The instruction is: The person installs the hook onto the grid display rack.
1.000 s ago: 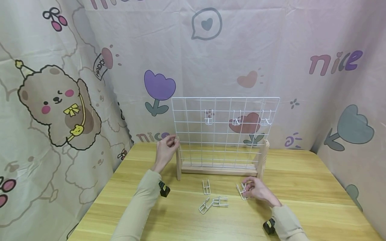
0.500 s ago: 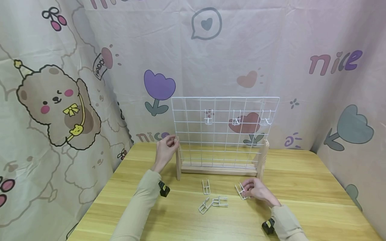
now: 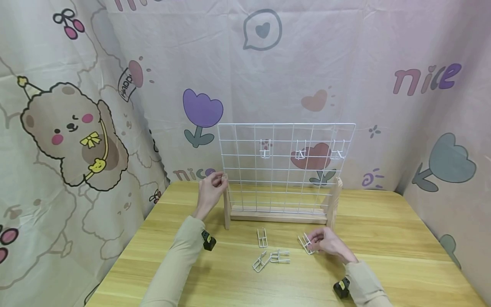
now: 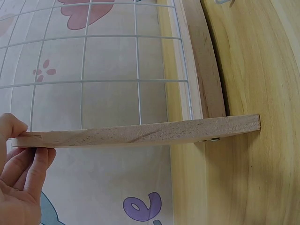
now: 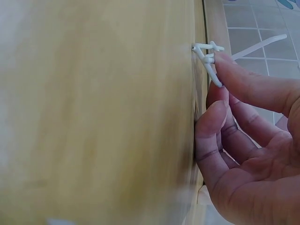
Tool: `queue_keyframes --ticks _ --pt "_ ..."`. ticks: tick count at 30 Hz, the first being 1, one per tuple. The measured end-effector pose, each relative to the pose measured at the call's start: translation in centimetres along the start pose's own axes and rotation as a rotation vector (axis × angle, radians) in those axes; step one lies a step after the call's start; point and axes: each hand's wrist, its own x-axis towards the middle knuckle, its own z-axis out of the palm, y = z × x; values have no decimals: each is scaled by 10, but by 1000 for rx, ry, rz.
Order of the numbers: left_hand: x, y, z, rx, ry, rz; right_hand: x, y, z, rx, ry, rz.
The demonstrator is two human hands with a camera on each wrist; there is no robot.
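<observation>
1. My head feed is evenly bright, with pale glare towards six o'clock on the yellow wood-grain tabletop (image 3: 303, 281).
2. My right-wrist feed blurs it.
3. My left-wrist feed bows near one o'clock.

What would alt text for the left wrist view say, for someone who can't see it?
The left hand pinches the top end of a pale wooden upright. Above it in the picture is a white wire grid; a yellow wood-grain tabletop runs down the right side.

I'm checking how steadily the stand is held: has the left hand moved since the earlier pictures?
No. In the head view, the left hand keeps its place below the purple tulip print, pinching the top of the left wooden upright.
</observation>
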Motion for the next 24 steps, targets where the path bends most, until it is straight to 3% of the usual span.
queue_keyframes --ticks 24 --pt "1 0 0 0 4 -2 -1 -1 1 35 -22 -69"
